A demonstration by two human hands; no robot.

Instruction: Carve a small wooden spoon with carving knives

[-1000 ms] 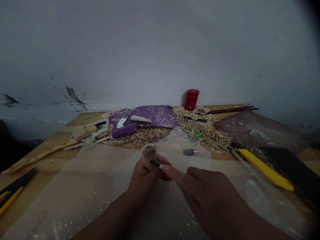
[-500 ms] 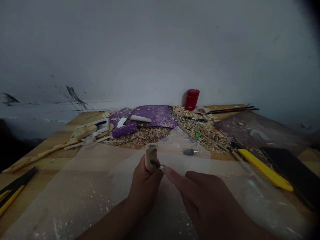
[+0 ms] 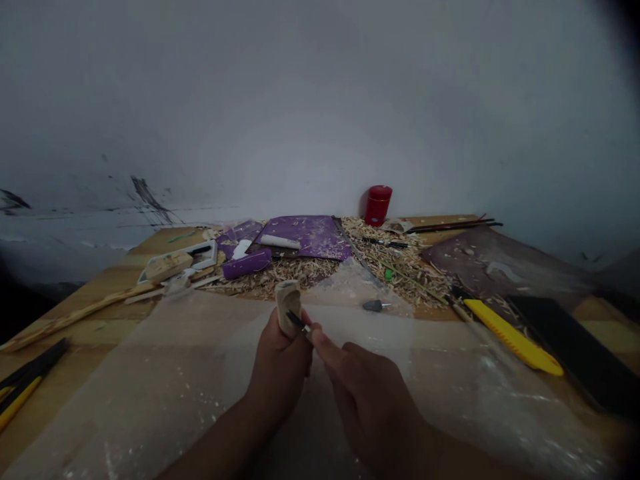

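Observation:
My left hand (image 3: 281, 363) is closed round a small pale block of wood (image 3: 287, 303), held upright over a clear plastic sheet (image 3: 165, 373). My right hand (image 3: 367, 397) grips a thin carving tool (image 3: 299, 323) with a dark blade and a metal collar. The blade tip rests against the right side of the wood block. Both hands sit close together at the middle of the table.
A heap of wood shavings (image 3: 400, 263) lies behind, with a purple mat (image 3: 310, 235), a red canister (image 3: 377, 205) and a grey grinding bit (image 3: 376, 305). A yellow utility knife (image 3: 510, 335) and a black slab (image 3: 575, 347) lie right. A long stick (image 3: 75, 313) and another yellow-and-black knife (image 3: 20, 383) lie left.
Both hands have shifted a little left and closer together, and the blade now sits lower against the wood. The camera has tilted slightly, so the table things appear lower.

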